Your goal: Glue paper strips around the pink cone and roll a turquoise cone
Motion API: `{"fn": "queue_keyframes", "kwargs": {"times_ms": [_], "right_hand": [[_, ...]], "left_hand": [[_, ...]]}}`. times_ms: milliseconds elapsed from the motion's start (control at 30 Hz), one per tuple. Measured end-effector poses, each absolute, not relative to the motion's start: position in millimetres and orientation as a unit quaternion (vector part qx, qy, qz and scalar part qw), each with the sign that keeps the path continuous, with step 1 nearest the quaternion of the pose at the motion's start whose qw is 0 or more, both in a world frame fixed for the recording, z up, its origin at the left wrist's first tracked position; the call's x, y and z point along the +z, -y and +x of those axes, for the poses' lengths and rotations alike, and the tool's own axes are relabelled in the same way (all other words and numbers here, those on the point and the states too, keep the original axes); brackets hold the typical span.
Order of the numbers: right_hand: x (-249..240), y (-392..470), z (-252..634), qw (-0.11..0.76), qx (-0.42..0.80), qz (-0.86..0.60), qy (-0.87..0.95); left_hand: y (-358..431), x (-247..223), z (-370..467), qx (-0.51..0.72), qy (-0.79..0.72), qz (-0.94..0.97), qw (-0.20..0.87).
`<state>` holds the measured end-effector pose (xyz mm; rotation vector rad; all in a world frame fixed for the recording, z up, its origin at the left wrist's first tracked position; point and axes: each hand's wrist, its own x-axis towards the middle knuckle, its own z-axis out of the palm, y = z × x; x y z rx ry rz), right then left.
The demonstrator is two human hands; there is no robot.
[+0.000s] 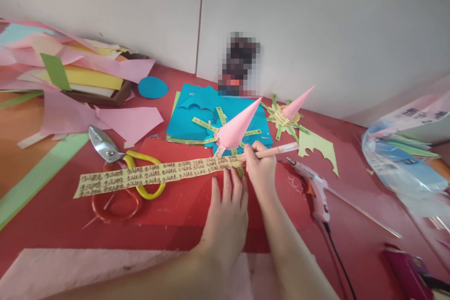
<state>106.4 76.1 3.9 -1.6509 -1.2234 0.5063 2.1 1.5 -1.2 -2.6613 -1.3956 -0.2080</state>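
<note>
My right hand [260, 168] is closed around a pink pen [277, 150], its tip at the right end of a long yellow paper strip [140, 178]. Rows of handwritten characters cover the strip. My left hand [228, 206] lies with fingers stretched out, the fingertips on the strip's lower edge. Just beyond stands a pink paper cone [239, 126] with written green strips spreading from its base. Under the strip's left part lie scissors [126, 159] with one yellow and one red handle. A red sheet [176, 206] is beneath my hands.
Blue paper [183, 112] lies behind the cone. A second pink cone [298, 103] rests on a yellow paper flower. To the right are a glue gun [316, 187] with a cord and a plastic bag [401, 150]. Paper scraps in a box [116, 96] fill the left.
</note>
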Motion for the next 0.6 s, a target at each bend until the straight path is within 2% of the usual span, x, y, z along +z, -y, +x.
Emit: {"fn": "queue_keyframes", "kwargs": {"times_ms": [600], "right_hand": [[3.7, -75.3, 105.7, 0.502, 0.21, -0.684, 0.486]], "left_hand": [[-1.9, -0.7, 1.8, -0.064, 0.465, -0.88, 0.07]]}}
